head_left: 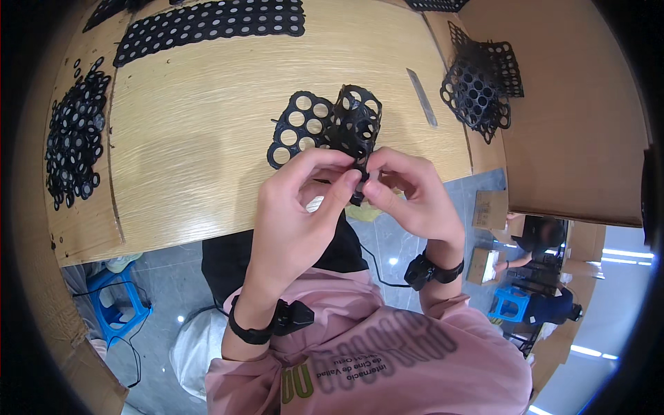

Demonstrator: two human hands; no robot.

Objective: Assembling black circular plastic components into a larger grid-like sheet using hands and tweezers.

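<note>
A heap of black rings (72, 135) lies far left of the black honeycomb holder (325, 128) on the wooden counter (194, 138). The left hand (297, 207) and right hand (408, 194) meet at the holder's near edge, each grip pinching its folded-up black section. A stack of honeycomb holders (481, 86) sits right of it.

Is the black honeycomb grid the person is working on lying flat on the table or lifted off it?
Lifted. Left hand and right hand pinch the black honeycomb grid at its near edge, and one section stands up tilted above the wooden table.
</note>
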